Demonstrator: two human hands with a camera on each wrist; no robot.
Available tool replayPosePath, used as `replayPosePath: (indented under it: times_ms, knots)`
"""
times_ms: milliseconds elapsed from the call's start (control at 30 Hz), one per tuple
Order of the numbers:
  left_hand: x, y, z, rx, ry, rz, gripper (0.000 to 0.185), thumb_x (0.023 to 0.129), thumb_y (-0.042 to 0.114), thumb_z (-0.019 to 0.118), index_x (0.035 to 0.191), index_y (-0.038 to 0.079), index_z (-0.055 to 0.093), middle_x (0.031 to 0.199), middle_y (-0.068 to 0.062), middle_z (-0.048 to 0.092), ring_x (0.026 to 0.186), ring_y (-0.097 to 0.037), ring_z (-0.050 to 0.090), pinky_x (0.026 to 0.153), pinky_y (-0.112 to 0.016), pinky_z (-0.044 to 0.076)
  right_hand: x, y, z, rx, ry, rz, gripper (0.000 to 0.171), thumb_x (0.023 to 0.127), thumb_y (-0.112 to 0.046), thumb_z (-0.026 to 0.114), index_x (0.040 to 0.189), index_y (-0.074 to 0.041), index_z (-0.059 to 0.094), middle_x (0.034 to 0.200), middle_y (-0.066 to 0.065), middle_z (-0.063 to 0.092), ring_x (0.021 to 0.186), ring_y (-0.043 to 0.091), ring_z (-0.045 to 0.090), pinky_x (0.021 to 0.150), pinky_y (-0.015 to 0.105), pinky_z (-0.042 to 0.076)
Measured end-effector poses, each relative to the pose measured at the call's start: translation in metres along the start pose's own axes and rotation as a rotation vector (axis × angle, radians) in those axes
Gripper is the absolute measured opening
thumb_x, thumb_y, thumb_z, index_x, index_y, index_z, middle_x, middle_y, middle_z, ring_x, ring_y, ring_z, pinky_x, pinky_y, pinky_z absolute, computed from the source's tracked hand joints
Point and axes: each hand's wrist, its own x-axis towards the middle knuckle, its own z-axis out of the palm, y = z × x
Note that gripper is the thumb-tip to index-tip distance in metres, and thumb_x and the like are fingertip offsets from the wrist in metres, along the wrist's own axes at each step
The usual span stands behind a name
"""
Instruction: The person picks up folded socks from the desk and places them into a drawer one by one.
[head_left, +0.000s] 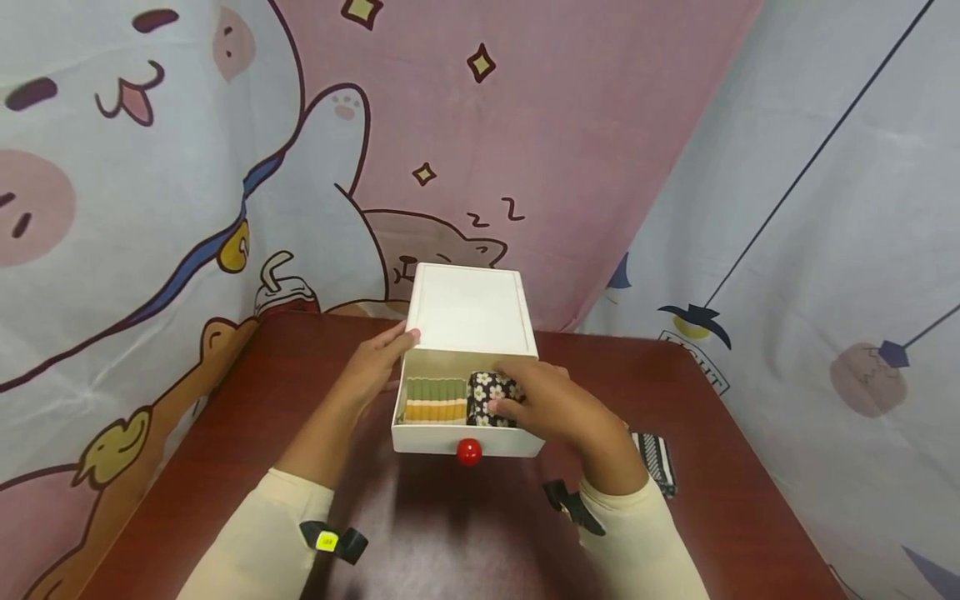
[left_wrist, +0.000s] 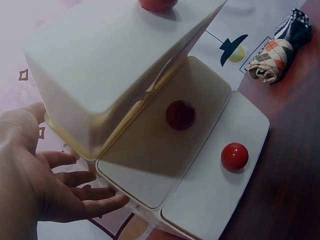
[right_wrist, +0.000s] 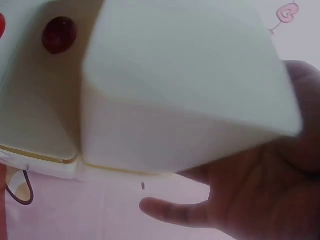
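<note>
White drawer cabinet (head_left: 472, 308), one drawer out, both hands at it

Near centre on the dark red table (head_left: 307, 417); top drawer (head_left: 431, 439) pulled toward six o'clock, red knob (head_left: 469, 452) on its front. Left hand (head_left: 372, 362) at nine o'clock, grasping nothing: one fingertip on the cabinet's upper edge, the others loosely extended along its side. Left forearm angled up from seven o'clock, out of a cream sleeve (head_left: 255, 533). Right hand (head_left: 551, 400) at four o'clock, arched over the drawer's side wall, thumb and forefinger pinching a black floral roll (head_left: 482, 396); in the right wrist view, one finger stretched toward nine o'clock. Right forearm slanting in from five o'clock. Inside the drawer, at nine o'clock of the floral roll, a green-and-yellow cloth (head_left: 436, 400). On the table, at four o'clock from the cabinet, a striped cloth (head_left: 656, 462); touching or just beside it in the left wrist view, an argyle roll (left_wrist: 272, 60).
</note>
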Motion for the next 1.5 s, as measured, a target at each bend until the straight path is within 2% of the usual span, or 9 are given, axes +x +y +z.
replayPosePath:
  times_ms: [233, 533, 767, 900, 967, 1067, 1167, 1367, 1500]
  knots:
    - [0.000, -0.001, 0.000, 0.002, 0.001, 0.009, 0.071, 0.106, 0.056, 0.064, 0.169, 0.032, 0.042, 0.166, -0.016, 0.055, 0.147, -0.035, 0.057, 0.118, -0.057, 0.054, -0.019, 0.002, -0.007, 0.070, 0.116, -0.130, 0.040, 0.097, -0.019, 0.084, 0.134, -0.007, 0.073, 0.129, 0.008, 0.076, 0.119, 0.025, 0.070, 0.107, 0.053, 0.059]
    - [0.001, -0.001, -0.001, -0.003, -0.001, 0.018, 0.070, 0.107, 0.054, 0.064, 0.169, 0.031, 0.042, 0.161, -0.017, 0.060, 0.141, -0.033, 0.063, 0.112, -0.051, 0.059, -0.019, 0.007, -0.003, 0.065, 0.062, -0.129, 0.028, 0.104, -0.023, 0.076, 0.122, -0.002, 0.081, 0.132, 0.013, 0.076, 0.124, 0.031, 0.071, 0.107, 0.056, 0.059]
    - [0.001, 0.000, 0.000, 0.005, 0.006, 0.008, 0.070, 0.107, 0.054, 0.063, 0.170, 0.030, 0.042, 0.163, -0.017, 0.057, 0.139, -0.033, 0.063, 0.116, -0.056, 0.056, -0.022, 0.006, -0.002, 0.051, 0.083, -0.113, 0.038, 0.105, -0.026, 0.075, 0.134, -0.002, 0.076, 0.139, 0.014, 0.073, 0.134, 0.037, 0.065, 0.123, 0.070, 0.040]
    - [0.000, 0.000, 0.000, 0.004, 0.004, 0.006, 0.070, 0.107, 0.054, 0.063, 0.170, 0.030, 0.041, 0.165, -0.017, 0.055, 0.139, -0.034, 0.063, 0.117, -0.057, 0.055, -0.029, 0.002, 0.000, 0.050, 0.196, -0.159, 0.040, 0.101, -0.023, 0.080, 0.135, -0.002, 0.075, 0.141, 0.015, 0.072, 0.139, 0.038, 0.063, 0.130, 0.076, 0.025]
    - [0.000, 0.000, 0.000, 0.001, 0.000, 0.009, 0.071, 0.107, 0.054, 0.063, 0.170, 0.031, 0.041, 0.166, -0.017, 0.054, 0.141, -0.035, 0.062, 0.117, -0.058, 0.054, -0.033, -0.001, 0.001, 0.060, 0.279, -0.190, 0.041, 0.098, -0.021, 0.083, 0.134, -0.002, 0.075, 0.139, 0.014, 0.072, 0.137, 0.036, 0.065, 0.129, 0.071, 0.033]
    - [0.000, 0.000, 0.000, 0.001, -0.005, 0.014, 0.071, 0.107, 0.054, 0.063, 0.170, 0.031, 0.040, 0.167, -0.017, 0.053, 0.143, -0.035, 0.060, 0.117, -0.058, 0.054, -0.040, -0.008, 0.004, 0.079, 0.402, -0.233, 0.041, 0.094, -0.019, 0.087, 0.130, -0.003, 0.076, 0.135, 0.011, 0.074, 0.130, 0.032, 0.070, 0.118, 0.061, 0.052]
    - [0.001, -0.001, 0.000, -0.004, -0.013, 0.022, 0.071, 0.107, 0.053, 0.063, 0.170, 0.030, 0.041, 0.166, -0.017, 0.054, 0.141, -0.033, 0.062, 0.116, -0.056, 0.056, -0.046, -0.015, 0.010, 0.122, 0.507, -0.283, 0.042, 0.092, -0.016, 0.089, 0.130, -0.004, 0.075, 0.133, 0.009, 0.074, 0.124, 0.026, 0.073, 0.107, 0.051, 0.061]
    - [0.002, -0.002, -0.001, -0.021, -0.024, 0.043, 0.070, 0.107, 0.052, 0.063, 0.170, 0.029, 0.041, 0.166, -0.018, 0.053, 0.129, -0.028, 0.068, 0.112, -0.052, 0.059, -0.047, -0.025, 0.032, 0.249, 0.713, -0.426, 0.042, 0.085, -0.001, 0.089, 0.125, -0.002, 0.075, 0.111, 0.009, 0.074, 0.103, 0.022, 0.071, 0.095, 0.024, 0.057]
    - [0.002, -0.002, -0.001, -0.019, -0.024, 0.039, 0.071, 0.107, 0.052, 0.063, 0.170, 0.029, 0.040, 0.167, -0.018, 0.053, 0.131, -0.029, 0.067, 0.114, -0.054, 0.058, -0.046, -0.032, 0.050, 0.333, 0.811, -0.464, 0.031, 0.088, -0.004, 0.087, 0.117, -0.001, 0.076, 0.087, 0.005, 0.065, 0.080, 0.016, 0.061, 0.074, 0.020, 0.051]
